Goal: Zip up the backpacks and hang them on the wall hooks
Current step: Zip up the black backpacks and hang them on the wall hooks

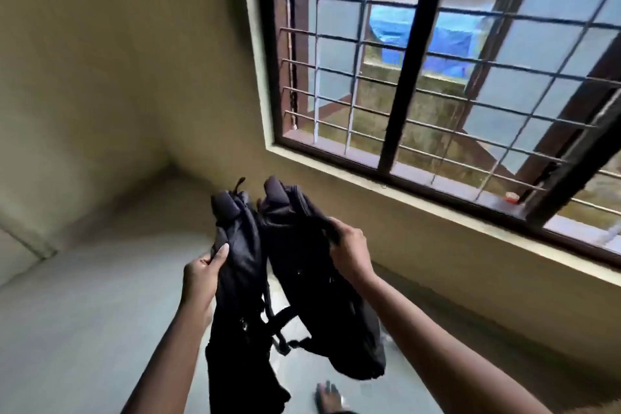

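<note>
Two dark backpacks hang in the air in front of me, in the lower middle of the head view. My left hand (203, 274) grips the left backpack (240, 282) by its upper side. The right backpack (312, 279) is held near its top edge by my right hand (349, 250). Both bags point top-up and tilt away from me, with straps (279, 323) dangling between them. I cannot tell whether their zips are closed. No wall hooks show in this view.
A barred window (437, 77) with a dark frame fills the upper right, its sill (403, 191) just beyond the bags. A plain yellowish wall (117, 77) stands to the left. Grey floor (84, 329) lies below, and my foot (327, 398) shows at the bottom.
</note>
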Demonstrator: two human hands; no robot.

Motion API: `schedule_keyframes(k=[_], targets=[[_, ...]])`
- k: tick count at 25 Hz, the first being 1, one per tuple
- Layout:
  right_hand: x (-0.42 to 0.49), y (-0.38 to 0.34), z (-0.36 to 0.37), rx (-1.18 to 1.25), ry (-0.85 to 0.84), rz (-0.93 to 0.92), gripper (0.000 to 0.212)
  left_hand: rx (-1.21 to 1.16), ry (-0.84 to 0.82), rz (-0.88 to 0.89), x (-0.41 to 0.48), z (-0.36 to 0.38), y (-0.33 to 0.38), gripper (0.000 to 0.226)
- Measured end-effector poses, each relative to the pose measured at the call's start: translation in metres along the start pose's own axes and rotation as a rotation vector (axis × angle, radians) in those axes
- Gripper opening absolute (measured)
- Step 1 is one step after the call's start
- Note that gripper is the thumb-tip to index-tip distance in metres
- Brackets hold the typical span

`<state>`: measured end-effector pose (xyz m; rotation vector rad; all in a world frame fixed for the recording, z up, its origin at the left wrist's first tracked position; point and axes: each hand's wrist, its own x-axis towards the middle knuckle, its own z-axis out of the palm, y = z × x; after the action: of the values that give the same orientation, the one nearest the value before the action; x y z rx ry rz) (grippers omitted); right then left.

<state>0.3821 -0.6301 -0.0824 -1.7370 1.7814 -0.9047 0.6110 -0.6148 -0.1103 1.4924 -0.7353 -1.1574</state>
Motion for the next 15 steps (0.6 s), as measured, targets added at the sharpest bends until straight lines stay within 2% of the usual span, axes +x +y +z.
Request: schedule_keyframes(k=[3, 8, 12, 15], targets=[[0.038, -0.025, 0.06, 0.043, -0.142, -0.062, 0.032, -0.041, 0.125, -0.021, 0.026, -0.054, 0.006, 0.019], [0.139, -0.061, 0.143, 0.097, -0.315, -0.147, 0.027, 0.01, 0.276, -0.035, 0.104, -0.107, 0.029, 0.011], [0.201, -0.083, 0.199, 0.027, -0.417, -0.213, 0.023, -0.004, 0.349, -0.066, 0.169, -0.139, 0.064, 0.025], [0.244, -0.103, 0.254, -0.059, -0.496, -0.215, 0.018, -0.063, 0.419, -0.114, 0.211, -0.173, 0.077, 0.017]])
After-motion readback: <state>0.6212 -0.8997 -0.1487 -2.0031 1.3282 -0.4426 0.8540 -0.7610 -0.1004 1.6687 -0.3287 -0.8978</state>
